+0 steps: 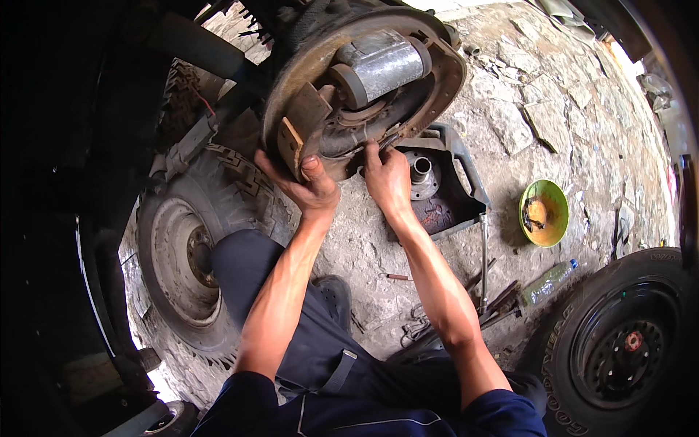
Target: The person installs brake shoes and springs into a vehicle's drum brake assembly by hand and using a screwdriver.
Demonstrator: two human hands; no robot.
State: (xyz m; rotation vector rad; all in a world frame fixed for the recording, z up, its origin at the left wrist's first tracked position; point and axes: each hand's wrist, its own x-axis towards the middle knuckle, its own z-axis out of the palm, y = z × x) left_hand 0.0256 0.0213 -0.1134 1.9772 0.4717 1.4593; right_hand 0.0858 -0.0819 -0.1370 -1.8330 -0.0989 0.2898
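A rusty drum brake assembly is in front of me, its round backing plate (pixel 291 65) open toward me and a grey metal cylinder-shaped hub end (pixel 382 65) standing out of its middle. My left hand (pixel 309 191) grips the lower end of a curved brake shoe (pixel 302 120) at the plate's left side, thumb on the near face and fingers around the outer edge. At the plate's bottom, my right hand (pixel 388 178) pinches a coil spring (pixel 391 140) near its left end. The fingertips partly hide that end, so its hooking cannot be made out.
Below the brake sits a dark cut-open container (pixel 477 186) holding a flanged hub (pixel 422 171). Rightward are a green bowl (pixel 559 211), a plastic bottle (pixel 550 282), a long metal bar (pixel 484 262) and a tyre (pixel 568 349). Another wheel (pixel 178 255) stands left, on uneven stone paving.
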